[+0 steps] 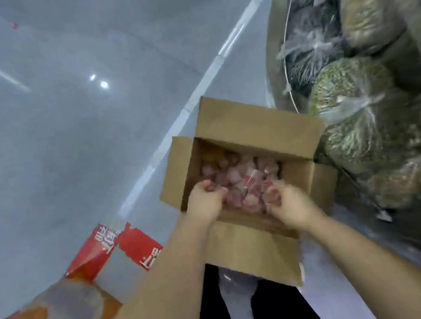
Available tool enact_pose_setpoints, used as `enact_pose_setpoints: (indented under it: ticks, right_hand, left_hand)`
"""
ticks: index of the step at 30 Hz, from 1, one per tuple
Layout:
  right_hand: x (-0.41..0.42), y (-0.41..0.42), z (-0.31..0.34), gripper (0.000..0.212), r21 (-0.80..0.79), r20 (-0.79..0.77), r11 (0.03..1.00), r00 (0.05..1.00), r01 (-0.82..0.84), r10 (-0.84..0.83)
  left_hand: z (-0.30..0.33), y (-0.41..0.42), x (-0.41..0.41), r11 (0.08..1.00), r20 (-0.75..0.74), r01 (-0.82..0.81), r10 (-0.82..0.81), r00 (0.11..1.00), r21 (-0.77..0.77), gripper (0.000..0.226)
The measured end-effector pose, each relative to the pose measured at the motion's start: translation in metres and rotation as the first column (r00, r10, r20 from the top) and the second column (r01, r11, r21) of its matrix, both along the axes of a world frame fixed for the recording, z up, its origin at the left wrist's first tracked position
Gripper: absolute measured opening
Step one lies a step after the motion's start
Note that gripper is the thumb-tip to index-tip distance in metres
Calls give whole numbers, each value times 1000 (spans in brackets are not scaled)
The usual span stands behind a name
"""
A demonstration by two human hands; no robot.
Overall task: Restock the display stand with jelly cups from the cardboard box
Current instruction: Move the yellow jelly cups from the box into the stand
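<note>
An open cardboard box [258, 129] sits on the floor in front of me, flaps spread outward. Inside lies a heap of pink and red jelly cups [243, 175]. Both of my hands reach into the box from its near edge. My left hand [205, 199] is curled palm-up among the cups at the left side. My right hand [286, 204] is curled among the cups at the right side. The picture is blurred, so I cannot tell whether either hand grips cups. No display stand for the cups is clearly visible.
To the right stands a round bin [273, 53] filled with clear bags of green and dark dried goods [346, 89]. At the lower left are a red printed carton [124, 245] and an orange box [72, 316]. Grey floor spreads to the left.
</note>
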State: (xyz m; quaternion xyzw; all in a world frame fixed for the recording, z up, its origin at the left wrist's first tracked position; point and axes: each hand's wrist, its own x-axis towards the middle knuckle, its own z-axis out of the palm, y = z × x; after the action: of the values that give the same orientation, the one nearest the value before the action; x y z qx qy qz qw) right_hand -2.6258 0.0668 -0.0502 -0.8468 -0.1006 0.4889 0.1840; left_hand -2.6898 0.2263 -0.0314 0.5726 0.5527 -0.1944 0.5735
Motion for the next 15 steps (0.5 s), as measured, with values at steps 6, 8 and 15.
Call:
enact_pose_setpoints:
  ticks: [6, 8, 15]
  right_hand:
    - [22, 22, -116, 52, -47, 299, 918, 871, -395, 390]
    - [26, 30, -141, 54, -81, 272, 845, 804, -529, 529]
    - [27, 36, -167, 37, -219, 335, 784, 710, -580, 619]
  left_hand:
    - [-127, 9, 45, 768, -90, -543, 548, 832, -340, 27]
    - [-156, 17, 61, 678, -103, -630, 645, 757, -378, 28]
    - [-191, 25, 94, 595, -235, -734, 701, 673, -328, 15]
